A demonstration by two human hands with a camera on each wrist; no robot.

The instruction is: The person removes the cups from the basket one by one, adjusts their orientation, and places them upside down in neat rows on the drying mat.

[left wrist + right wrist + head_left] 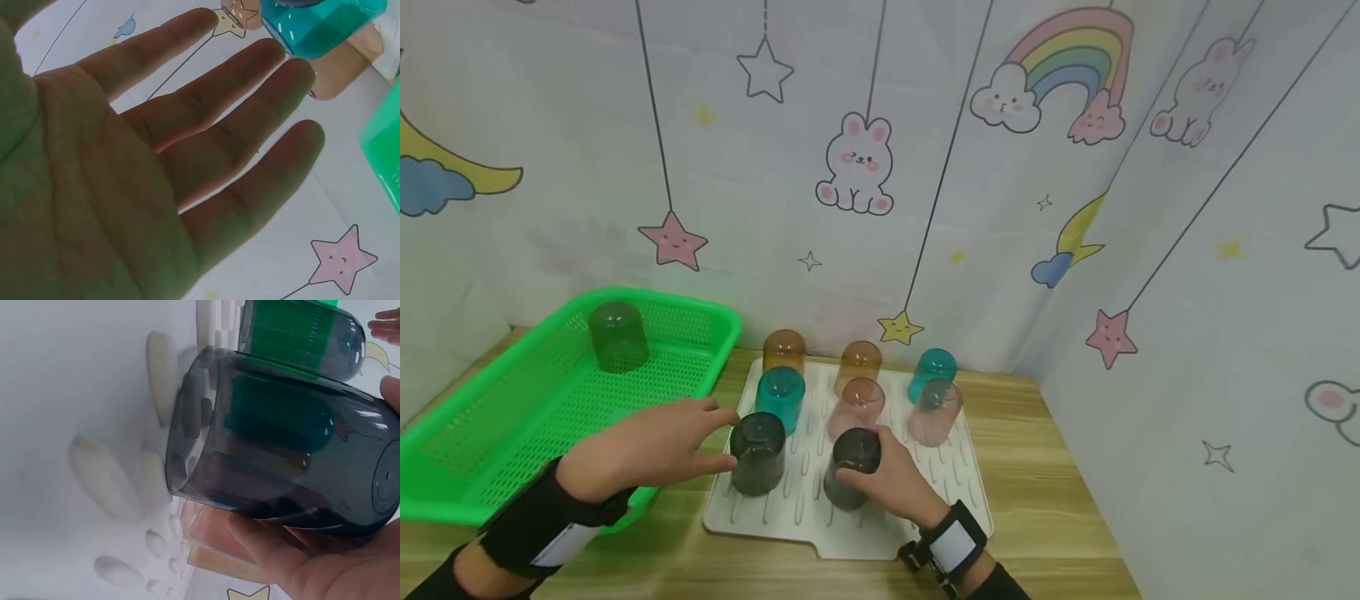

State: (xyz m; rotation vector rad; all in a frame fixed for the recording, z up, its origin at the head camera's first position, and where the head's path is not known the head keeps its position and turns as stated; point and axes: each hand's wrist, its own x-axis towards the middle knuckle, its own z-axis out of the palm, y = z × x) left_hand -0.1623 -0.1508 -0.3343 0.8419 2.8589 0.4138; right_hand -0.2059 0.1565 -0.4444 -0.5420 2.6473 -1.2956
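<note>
My right hand (904, 485) grips an upside-down dark grey cup (850, 479), thumb on one side and fingers on the other. In the right wrist view, the rim of this clear-walled cup (281, 444) is at the ribbed white drying mat (775, 512); whether it bears fully on it I cannot tell. My left hand (651, 446) has its fingers extended beside a second dark grey cup (758, 458), which stands inverted on the mat's left side. In the left wrist view, the palm (94, 187) holds nothing. Contact between those fingertips and the cup is unclear.
Behind on the mat stand inverted cups: teal (781, 398), pink (857, 407), another pink (936, 417), amber (784, 352), another amber (860, 362) and blue-teal (937, 371). A green basket (512, 492) at left holds one dark cup (617, 337). Patterned curtain (760, 208) encloses the wooden table (1045, 500).
</note>
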